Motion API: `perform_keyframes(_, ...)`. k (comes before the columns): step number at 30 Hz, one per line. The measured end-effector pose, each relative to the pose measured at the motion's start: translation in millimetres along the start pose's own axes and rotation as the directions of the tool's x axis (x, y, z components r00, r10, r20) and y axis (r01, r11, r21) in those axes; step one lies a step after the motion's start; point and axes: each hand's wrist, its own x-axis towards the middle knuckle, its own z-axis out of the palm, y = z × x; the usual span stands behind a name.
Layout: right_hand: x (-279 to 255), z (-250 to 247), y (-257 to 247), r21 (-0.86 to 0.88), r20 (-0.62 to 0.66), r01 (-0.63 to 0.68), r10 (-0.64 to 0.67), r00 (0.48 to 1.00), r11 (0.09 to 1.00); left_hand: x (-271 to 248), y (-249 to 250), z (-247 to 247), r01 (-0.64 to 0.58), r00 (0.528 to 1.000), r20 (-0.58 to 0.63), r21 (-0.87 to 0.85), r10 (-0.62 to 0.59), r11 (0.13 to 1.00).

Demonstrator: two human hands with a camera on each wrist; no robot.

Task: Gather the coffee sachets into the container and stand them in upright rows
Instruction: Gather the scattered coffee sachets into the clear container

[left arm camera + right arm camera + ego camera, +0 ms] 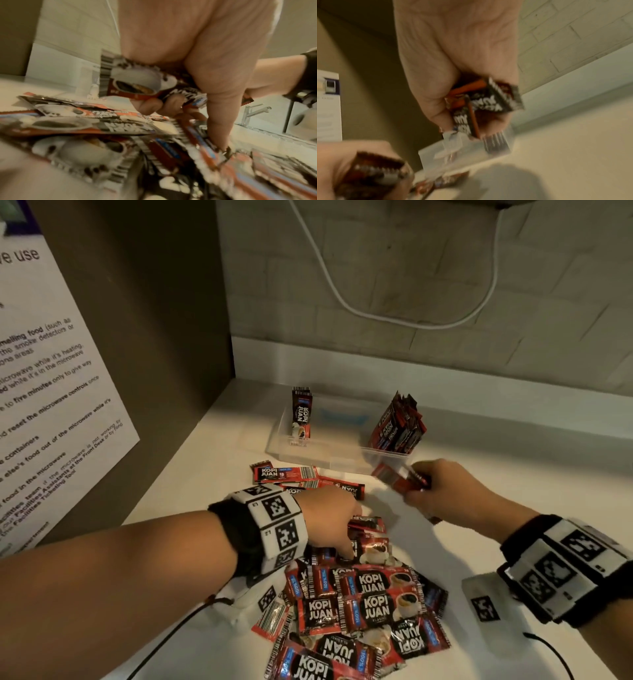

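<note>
Red and black Kopi Juan coffee sachets [363, 607] lie in a loose pile on the white counter. My left hand [330, 520] reaches into the pile's far end and grips sachets [137, 82] in its curled fingers. My right hand [442, 486] grips a small bunch of sachets [399, 477] just in front of the clear plastic container [329, 455]. In the container one sachet [301, 414] stands upright at the left and a packed row of sachets [399, 424] stands at the right. The right wrist view shows the bunch of sachets [484, 102] blurred.
A brown cabinet side with a printed notice [51, 392] walls off the left. A white cable [394, 316] hangs on the brick wall behind. Several more sachets [284, 474] lie flat before the container. A tap [252, 113] stands to the right.
</note>
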Motion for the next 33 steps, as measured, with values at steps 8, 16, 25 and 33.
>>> perform_keyframes(8, -28.4, -12.5, -19.9, 0.364, 0.211, 0.286, -0.377, 0.902, 0.886, -6.8, -20.4, -20.7, 0.069, 0.99, -0.101, -0.23, -0.094, 0.971)
perform_keyframes(16, -33.4, 39.1, -18.3, -0.178, 0.432, 0.398, -0.292, 0.853, 0.9, -48.7, -28.3, -36.6, 0.101, 0.987, -0.098, -0.246, -0.128, 0.964)
perform_keyframes(25, -14.7, 51.3, -14.8, -0.152, 0.365, 0.332, -0.259, 0.894, 0.931, -57.6, -13.3, 9.7, 0.092, 0.996, 0.006, -0.11, -0.092, 0.99)
perform_keyframes(33, -11.9, 42.5, -6.6, 0.023, 0.345, 0.236, -0.229, 0.91, 0.971, -38.1, -10.1, 21.3, 0.119, 0.984, -0.128, -0.073, -0.127, 0.99)
